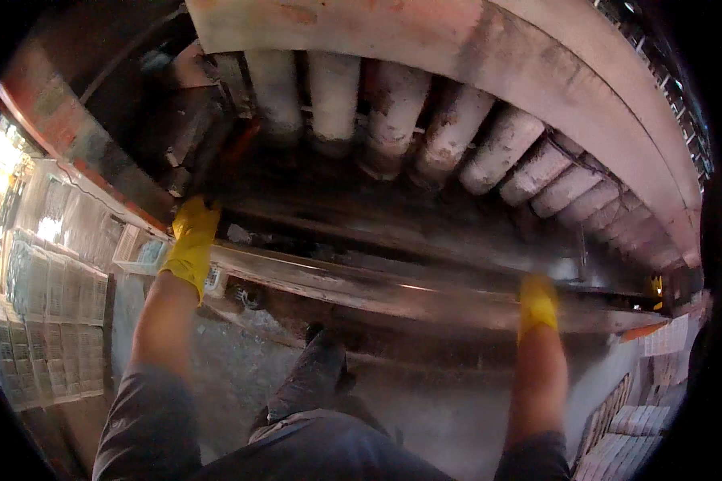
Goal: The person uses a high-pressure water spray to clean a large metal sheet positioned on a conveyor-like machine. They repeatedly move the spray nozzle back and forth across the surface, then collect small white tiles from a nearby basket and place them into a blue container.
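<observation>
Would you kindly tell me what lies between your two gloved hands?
In the head view, a long metal rail spans from left hand to right hand.

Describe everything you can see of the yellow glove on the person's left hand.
The left glove is bright yellow and looks like rubber. It covers the hand and wrist and ends in a loose cuff above a bare forearm. It reaches up and forward to the dark edge of a rusty machine. Its fingertips are lost in shadow, so any grip is unclear.

Grimy industrial workshop; heavy conveyor rollers (449, 132), steel frame (377, 289), stacked trays (48, 321)
</observation>
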`<action>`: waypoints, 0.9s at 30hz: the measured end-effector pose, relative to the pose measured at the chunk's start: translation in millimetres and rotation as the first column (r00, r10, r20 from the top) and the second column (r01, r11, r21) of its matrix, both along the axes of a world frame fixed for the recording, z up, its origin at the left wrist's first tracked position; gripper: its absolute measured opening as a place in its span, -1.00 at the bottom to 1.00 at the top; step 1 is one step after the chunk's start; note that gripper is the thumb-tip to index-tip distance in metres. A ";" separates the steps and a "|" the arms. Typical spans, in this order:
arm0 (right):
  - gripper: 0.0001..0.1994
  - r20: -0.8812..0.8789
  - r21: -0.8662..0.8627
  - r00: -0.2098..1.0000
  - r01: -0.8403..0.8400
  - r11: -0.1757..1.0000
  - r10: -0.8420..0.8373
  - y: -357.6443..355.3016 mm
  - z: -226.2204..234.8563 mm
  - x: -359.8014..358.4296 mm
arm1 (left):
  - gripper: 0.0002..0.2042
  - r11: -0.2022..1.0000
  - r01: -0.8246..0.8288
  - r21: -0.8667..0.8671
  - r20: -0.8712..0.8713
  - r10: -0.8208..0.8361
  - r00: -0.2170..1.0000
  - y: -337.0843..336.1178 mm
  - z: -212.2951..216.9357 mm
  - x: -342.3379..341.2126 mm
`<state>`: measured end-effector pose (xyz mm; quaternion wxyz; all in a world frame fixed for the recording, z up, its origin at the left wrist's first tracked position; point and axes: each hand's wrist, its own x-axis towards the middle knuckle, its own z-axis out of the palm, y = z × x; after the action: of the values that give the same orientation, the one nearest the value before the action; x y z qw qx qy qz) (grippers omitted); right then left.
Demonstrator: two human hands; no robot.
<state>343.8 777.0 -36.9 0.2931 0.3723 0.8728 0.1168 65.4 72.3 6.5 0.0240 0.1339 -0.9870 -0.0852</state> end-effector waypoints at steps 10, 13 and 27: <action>-0.67 -0.232 -0.005 0.961 0.152 0.988 -0.149 -56.2 43.6 -33.7 | -0.52 0.999 -0.047 -0.020 -0.051 0.046 0.998 -18.9 14.5 -4.3; -0.66 -0.257 -0.020 0.951 0.170 0.985 -0.169 -54.8 41.4 -23.2 | -0.53 1.000 -0.013 -0.028 -0.112 0.010 0.994 -22.3 5.3 -7.9; -0.63 -0.374 -0.104 0.893 0.228 0.968 -0.250 -61.9 36.6 -17.4 | -0.51 0.999 -0.025 0.033 -0.049 0.027 0.998 -34.5 25.9 -2.9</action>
<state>326.4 715.1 -0.3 0.1391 0.4839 0.8637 -0.0203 62.5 37.9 32.4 0.0474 0.1450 -0.9828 -0.1044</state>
